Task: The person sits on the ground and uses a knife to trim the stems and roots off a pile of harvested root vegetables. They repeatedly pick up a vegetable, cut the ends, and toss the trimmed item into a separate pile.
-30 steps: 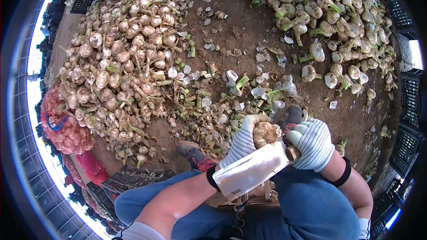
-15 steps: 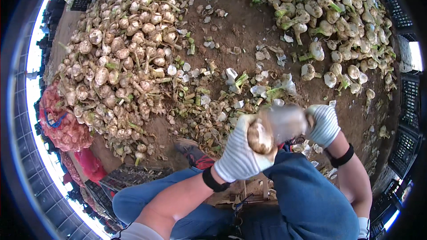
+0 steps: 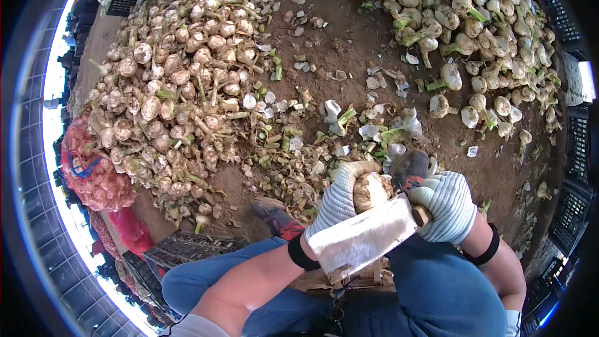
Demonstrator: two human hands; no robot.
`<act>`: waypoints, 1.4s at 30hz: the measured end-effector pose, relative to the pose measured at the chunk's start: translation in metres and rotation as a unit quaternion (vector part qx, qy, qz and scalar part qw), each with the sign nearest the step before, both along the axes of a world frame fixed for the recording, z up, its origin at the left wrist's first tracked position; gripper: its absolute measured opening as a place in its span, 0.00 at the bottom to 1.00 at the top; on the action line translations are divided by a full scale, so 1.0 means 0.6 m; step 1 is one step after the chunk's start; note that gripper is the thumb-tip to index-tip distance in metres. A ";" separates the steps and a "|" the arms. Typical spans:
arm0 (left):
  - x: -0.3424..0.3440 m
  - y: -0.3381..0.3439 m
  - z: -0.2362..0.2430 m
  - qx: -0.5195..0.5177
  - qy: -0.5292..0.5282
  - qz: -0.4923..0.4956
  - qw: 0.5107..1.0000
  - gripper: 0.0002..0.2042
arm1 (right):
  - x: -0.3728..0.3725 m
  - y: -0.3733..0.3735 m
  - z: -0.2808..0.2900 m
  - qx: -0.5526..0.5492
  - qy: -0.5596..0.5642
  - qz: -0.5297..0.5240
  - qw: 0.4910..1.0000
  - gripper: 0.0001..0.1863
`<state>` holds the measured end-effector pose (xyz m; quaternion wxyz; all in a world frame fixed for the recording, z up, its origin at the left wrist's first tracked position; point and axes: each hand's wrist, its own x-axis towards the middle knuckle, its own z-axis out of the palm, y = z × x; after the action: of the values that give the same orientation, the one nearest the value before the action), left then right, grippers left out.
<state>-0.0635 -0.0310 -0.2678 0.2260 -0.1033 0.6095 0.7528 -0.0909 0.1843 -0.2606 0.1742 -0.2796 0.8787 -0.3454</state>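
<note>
Bulb (image 3: 372, 192) sat tucked in the left hand (image 3: 337, 203), grip wrapped round it, cleaver (image 3: 365, 237) just off its near side, slanting back-left, right hand (image 3: 446, 206) clamped on the handle (image 3: 422, 214).

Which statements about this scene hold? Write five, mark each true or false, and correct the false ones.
The right hand, gloved in whitish striped knit, grips a broad rectangular metal cleaver by its wooden handle. True.
The left hand, gloved alike, is empty. False: it holds a round brown-and-white bulb.
A blue cord shows on the reddish mesh sack at the left. True.
The narrow wristbands are yellow. False: they are black.
The person wears blue trousers. True.
</note>
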 end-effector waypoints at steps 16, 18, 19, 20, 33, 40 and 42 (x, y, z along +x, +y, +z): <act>0.011 0.008 -0.015 0.183 -0.203 0.061 0.960 0.17 | -0.007 0.006 -0.010 0.024 0.074 0.020 0.997 0.14; 0.011 0.005 -0.015 0.240 -0.242 0.069 0.938 0.20 | -0.007 0.015 -0.023 0.046 0.073 0.004 0.996 0.14; 0.010 0.005 -0.007 0.228 -0.221 0.053 0.947 0.19 | -0.007 0.022 -0.025 0.047 0.076 0.007 0.996 0.13; 0.010 0.005 -0.005 0.235 -0.224 0.054 0.944 0.19 | -0.009 0.022 -0.023 0.047 0.079 0.011 0.996 0.13; 0.005 0.002 0.008 0.013 0.019 -0.101 0.995 0.36 | 0.020 0.167 -0.142 0.000 0.026 -0.304 0.952 0.06; -0.016 0.008 -0.014 0.074 -0.013 0.038 0.996 0.36 | 0.043 0.057 -0.100 -0.120 -0.179 -0.275 0.937 0.06; -0.023 0.002 -0.018 0.224 -0.072 0.099 0.967 0.35 | 0.049 0.039 -0.089 -0.145 -0.248 -0.273 0.918 0.04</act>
<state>-0.0775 -0.0297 -0.2786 0.2110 -0.1632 0.3940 0.8796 -0.0612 0.2076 -0.3141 0.2427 0.0436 0.7899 -0.5615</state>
